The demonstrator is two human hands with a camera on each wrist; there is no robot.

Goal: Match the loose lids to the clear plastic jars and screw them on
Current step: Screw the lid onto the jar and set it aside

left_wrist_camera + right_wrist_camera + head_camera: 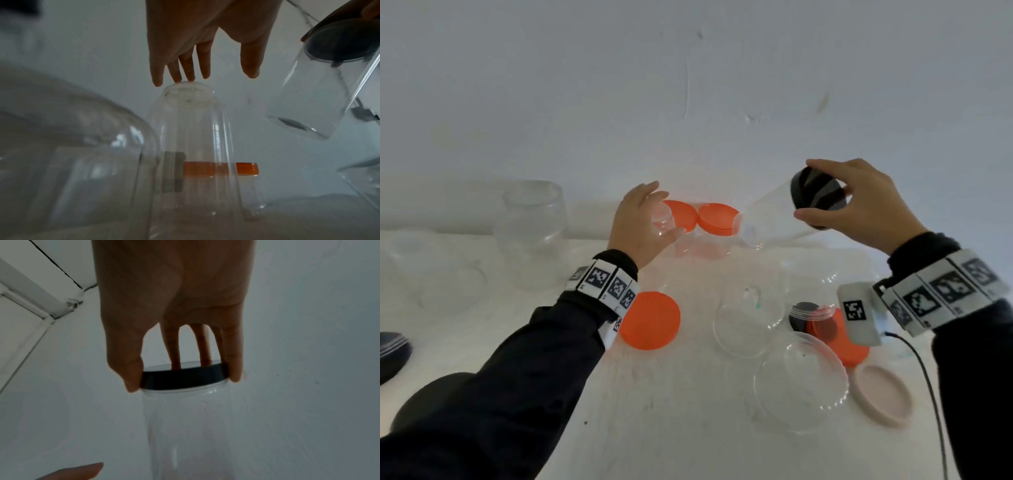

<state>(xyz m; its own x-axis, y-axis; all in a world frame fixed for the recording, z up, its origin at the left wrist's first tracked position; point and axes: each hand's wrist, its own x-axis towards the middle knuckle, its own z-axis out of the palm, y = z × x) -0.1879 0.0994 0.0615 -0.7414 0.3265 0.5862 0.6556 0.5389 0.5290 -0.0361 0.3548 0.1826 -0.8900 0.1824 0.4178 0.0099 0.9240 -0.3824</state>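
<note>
My dark left sleeve fills the foreground. My left hand hovers wide over an unlidded clear plastic jar; my right hand grips the black lid of a tilted clear jar above the tabletop. Risk: a loosely threaded lid could release the jar.

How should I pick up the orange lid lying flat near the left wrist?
Come from straight above and pinch the orange lid across its round rim with thumb and fingers on opposite sides. It lies flat on the white table, so only its low rim offers a hold, and the space around it looks free.
</note>
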